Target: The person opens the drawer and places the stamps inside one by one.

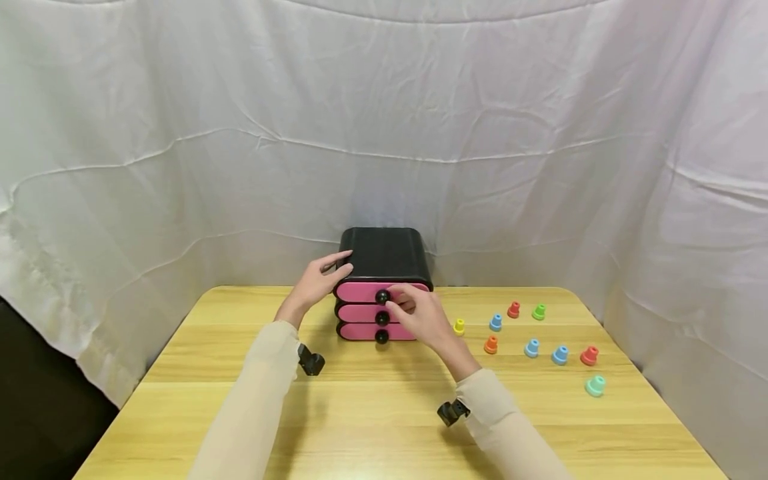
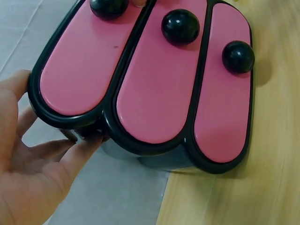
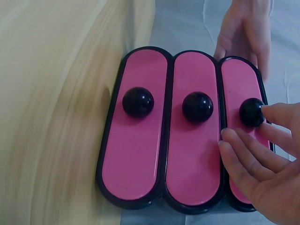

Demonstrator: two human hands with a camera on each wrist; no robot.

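i see my right hand (image 1: 420, 317) with fingertips (image 3: 269, 112) apparently pinching the round black knob (image 3: 251, 112) of the top pink drawer (image 1: 360, 291) of the small black plastic three-drawer chest (image 1: 384, 253); left hand (image 1: 315, 283), fingers relaxed, braces the chest's left top corner.

The drawer cabinet (image 1: 384, 257) is glossy black plastic with smooth, shiny pink drawer fronts (image 3: 193, 131) and polished black knobs (image 3: 197, 107), on a light matt wood-grain desk (image 1: 372, 407) before creased white cloth (image 1: 384, 120).
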